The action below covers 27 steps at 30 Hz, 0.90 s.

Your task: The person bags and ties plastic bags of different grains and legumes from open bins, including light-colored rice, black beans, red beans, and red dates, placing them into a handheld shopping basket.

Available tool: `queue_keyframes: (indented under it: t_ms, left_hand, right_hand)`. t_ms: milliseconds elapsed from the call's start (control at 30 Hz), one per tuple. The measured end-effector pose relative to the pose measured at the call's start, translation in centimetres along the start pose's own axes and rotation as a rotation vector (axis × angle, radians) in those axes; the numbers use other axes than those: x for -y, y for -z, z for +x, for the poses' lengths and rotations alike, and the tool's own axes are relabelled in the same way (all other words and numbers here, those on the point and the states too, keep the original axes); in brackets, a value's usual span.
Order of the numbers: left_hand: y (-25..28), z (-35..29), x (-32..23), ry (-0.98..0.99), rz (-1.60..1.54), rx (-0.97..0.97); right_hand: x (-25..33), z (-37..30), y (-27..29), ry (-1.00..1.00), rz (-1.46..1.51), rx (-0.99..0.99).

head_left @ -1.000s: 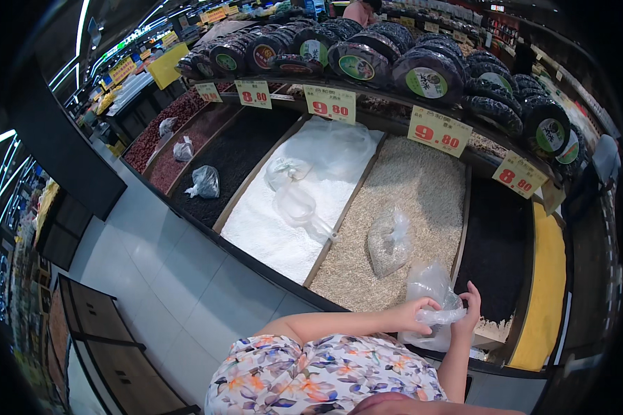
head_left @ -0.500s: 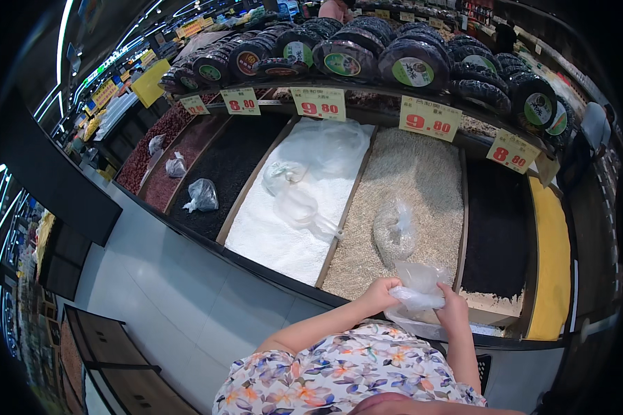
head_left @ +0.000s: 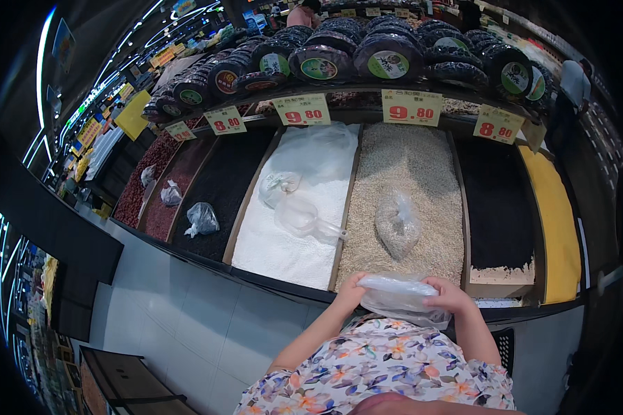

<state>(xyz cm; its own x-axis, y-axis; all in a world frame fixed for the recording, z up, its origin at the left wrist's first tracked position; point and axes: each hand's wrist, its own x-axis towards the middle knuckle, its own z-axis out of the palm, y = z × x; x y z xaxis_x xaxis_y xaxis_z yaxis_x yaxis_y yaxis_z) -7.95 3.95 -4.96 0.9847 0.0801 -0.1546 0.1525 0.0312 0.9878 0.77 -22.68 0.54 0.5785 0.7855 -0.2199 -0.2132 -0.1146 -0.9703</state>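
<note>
A clear plastic bag [head_left: 403,296] stretches between my hands in front of my body, near the front edge of the bins. My left hand [head_left: 351,292] grips its left end and my right hand [head_left: 450,296] its right end, thumb on top. Just beyond them lies a bin of pale beige grain [head_left: 422,162], with a knotted clear bag of the same grain [head_left: 397,227] resting on it. To the left, the bin of white grain [head_left: 270,249] bears a clear plastic scoop [head_left: 298,216] with its handle pointing right, beside another clear bag [head_left: 277,187].
Further left are a bin of black grain [head_left: 218,183], a reddish bin [head_left: 181,171] and dark red dates or beans [head_left: 145,155]. A black-filled bin [head_left: 495,200] is at right, beside a yellow panel [head_left: 557,228]. Round dark wrapped packs [head_left: 389,59] line the shelf behind price cards [head_left: 412,108]. A person [head_left: 574,86] stands at far right.
My hands have moved apart, and the crumpled bag is now drawn out wide between them. The view has shifted slightly, while the scoop and bagged grain stay put in their bins.
</note>
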Motion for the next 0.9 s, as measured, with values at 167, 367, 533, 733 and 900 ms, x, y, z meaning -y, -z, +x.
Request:
queue_keyframes:
  t_ms: [167, 367, 533, 733, 900]
  left_hand:
    - [1.1, -0.9, -1.5, 0.129, -0.686, 0.303]
    - [0.3, -1.7, -3.5, 0.167, -0.196, 0.509]
    - [-1.0, -1.9, -3.2, 0.289, -0.2, 0.348]
    - [-1.4, -1.1, -4.0, 0.157, -0.11, 0.611]
    - [-0.5, -1.6, -6.9, 0.235, 0.048, 0.64]
  right_hand:
    - [-0.3, 0.1, -0.8, -0.205, -1.122, -0.343]
    - [-2.5, -0.7, 2.2, 0.193, -0.444, -0.358]
    - [2.7, -1.7, -1.5, 0.009, -0.352, -0.136]
    - [-1.9, 0.3, -3.5, -0.153, -0.485, -0.119]
    - [-2.4, -0.1, 1.0, -0.054, -1.052, -0.721]
